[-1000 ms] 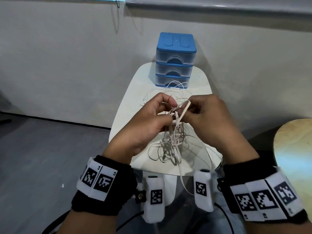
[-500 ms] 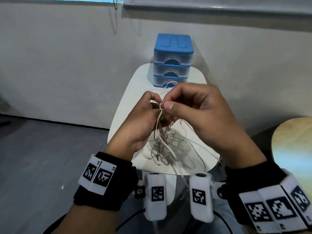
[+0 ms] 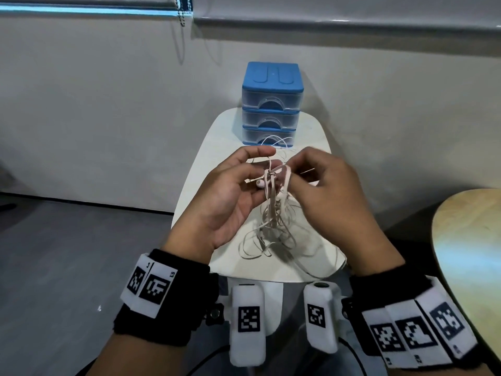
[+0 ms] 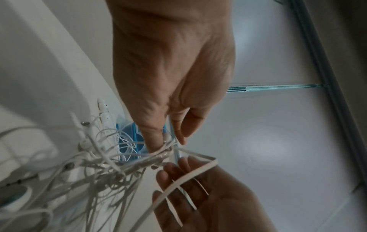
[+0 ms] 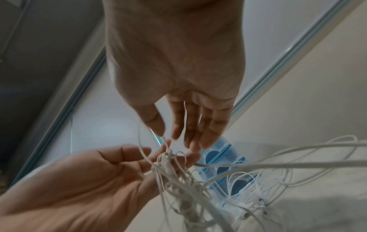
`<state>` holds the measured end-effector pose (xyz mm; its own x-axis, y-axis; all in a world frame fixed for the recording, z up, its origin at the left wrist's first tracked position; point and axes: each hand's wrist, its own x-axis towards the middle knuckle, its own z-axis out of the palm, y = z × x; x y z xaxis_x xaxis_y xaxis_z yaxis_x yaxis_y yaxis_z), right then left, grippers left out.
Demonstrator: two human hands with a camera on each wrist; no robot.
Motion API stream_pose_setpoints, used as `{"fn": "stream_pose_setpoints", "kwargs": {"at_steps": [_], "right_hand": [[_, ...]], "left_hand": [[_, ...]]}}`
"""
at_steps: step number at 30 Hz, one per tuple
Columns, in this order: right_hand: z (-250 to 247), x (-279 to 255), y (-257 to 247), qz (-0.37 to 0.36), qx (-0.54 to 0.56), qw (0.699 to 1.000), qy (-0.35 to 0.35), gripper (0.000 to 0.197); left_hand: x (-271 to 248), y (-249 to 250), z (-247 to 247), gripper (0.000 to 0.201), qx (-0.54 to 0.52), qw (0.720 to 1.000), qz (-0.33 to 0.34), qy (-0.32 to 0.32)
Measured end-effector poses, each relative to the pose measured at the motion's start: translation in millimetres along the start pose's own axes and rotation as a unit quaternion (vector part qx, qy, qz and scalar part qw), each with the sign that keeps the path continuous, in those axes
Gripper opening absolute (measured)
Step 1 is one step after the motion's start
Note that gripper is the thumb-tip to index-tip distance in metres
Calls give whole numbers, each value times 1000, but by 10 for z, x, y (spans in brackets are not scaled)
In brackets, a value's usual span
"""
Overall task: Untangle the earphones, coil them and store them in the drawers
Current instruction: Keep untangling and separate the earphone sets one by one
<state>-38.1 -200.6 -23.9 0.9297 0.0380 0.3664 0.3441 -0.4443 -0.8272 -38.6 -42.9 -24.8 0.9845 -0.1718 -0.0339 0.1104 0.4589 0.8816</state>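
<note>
Pinching a tangled bundle of thin white earphone cables (image 3: 273,202) at frame centre, left hand (image 3: 230,196) and right hand (image 3: 322,191) lift it above the round white table (image 3: 206,164)

Count per kind, as visible.
2 hands: left hand (image 3: 230,196), right hand (image 3: 329,196). 1 blue drawer unit (image 3: 272,103) with 3 drawers, all closed. 1 tangled clump of earphone cables (image 3: 273,213); number of separate earphone sets can't be told. 2 tables: white table (image 3: 206,185), wooden table (image 3: 471,240) at right edge. 2 black wristbands (image 3: 162,297), 1 per wrist. 2 white wrist camera modules (image 3: 247,324). 1 blind chain (image 3: 181,9) on the wall.
</note>
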Motion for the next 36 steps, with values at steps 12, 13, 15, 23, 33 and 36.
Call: {"fn": "stream_pose_setpoints", "kwargs": {"at_steps": [12,13,15,23,33,36], "right_hand": [[-148,-97,-115,-119,-4,988,-98,21],[-133,-90,-75,-104,-44,988,-106,19],[-102,-63,-5,-77,-121,987,-73,16],[-63,103,-18,-48,-138,989,4,22],[-57,382,-175,-53,-141,988,25,11],[-104,502,-278,-25,-33,998,44,12]], "left_hand": [[23,-28,28,37,79,996,28,10],[25,-18,33,37,82,996,29,10],[27,-4,40,37,85,996,31,7],[101,90,115,40,132,990,51,-5],[252,294,225,43,242,968,58,-38],[299,441,271,46,297,948,58,-94]]}}
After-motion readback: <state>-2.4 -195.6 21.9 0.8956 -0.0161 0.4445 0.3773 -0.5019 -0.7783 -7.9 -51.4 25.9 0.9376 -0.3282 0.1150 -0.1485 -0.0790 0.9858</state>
